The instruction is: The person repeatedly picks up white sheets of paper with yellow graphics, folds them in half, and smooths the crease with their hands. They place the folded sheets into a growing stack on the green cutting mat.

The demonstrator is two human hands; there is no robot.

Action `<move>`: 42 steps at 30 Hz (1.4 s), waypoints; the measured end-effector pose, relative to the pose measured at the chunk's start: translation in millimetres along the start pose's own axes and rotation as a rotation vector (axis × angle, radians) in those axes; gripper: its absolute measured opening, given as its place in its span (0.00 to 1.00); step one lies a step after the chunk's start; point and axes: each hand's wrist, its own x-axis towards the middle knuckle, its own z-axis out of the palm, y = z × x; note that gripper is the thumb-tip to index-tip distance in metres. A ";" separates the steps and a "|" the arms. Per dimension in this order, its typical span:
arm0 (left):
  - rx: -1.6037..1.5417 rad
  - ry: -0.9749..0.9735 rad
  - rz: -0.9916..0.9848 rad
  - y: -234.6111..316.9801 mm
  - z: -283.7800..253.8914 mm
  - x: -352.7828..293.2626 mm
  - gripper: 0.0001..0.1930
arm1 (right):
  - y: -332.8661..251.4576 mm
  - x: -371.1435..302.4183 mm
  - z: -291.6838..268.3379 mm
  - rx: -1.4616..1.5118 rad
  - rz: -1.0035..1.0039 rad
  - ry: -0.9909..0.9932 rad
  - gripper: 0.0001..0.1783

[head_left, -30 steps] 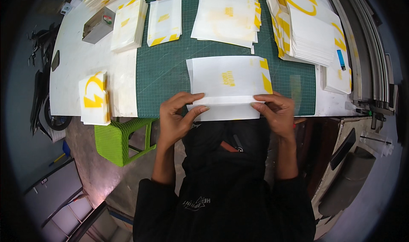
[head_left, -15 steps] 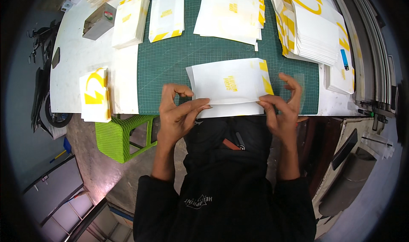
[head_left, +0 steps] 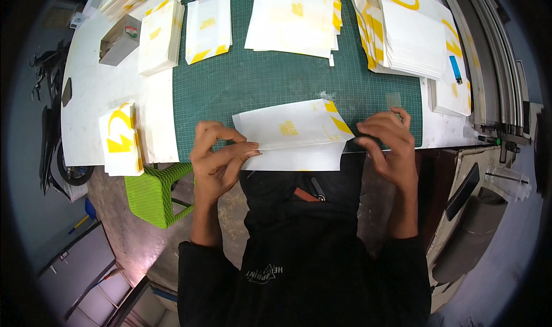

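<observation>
A white sheet of paper (head_left: 305, 120) with yellow print and a yellow-striped right end lies at the near edge of a green cutting mat (head_left: 230, 85). A crease runs across it, and its near flap (head_left: 296, 159) hangs over the table edge above my lap. At the left end of the crease, my left hand (head_left: 221, 157) pinches the paper between thumb and fingers. Beside the right corner is my right hand (head_left: 388, 140), thumb and forefinger apart with a gap between them; it seems to hold nothing.
Paper stacks stand at the back centre (head_left: 293, 22), back right (head_left: 411, 39), back left (head_left: 161, 36) and near left (head_left: 119, 137). A smaller printed piece (head_left: 208, 28) lies on the mat. There is a grey box (head_left: 119, 39), a blue lighter (head_left: 455, 69) and a green stool (head_left: 152, 197).
The right hand has let go of the crease and moved right, its fingers parting. The paper has turned slightly, and its near flap shows more. The left hand keeps its pinch.
</observation>
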 end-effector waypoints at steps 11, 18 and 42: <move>-0.203 -0.273 -0.165 9.2 -4.1 19.9 0.04 | -28.4 31.5 24.0 0.508 -0.012 0.059 0.06; -0.336 -0.396 -0.332 28.5 11.7 39.6 0.05 | -24.9 28.3 26.3 0.931 0.269 0.028 0.34; -0.807 0.126 -0.650 12.6 38.7 5.8 0.06 | -33.5 38.0 87.7 1.577 0.483 0.068 0.37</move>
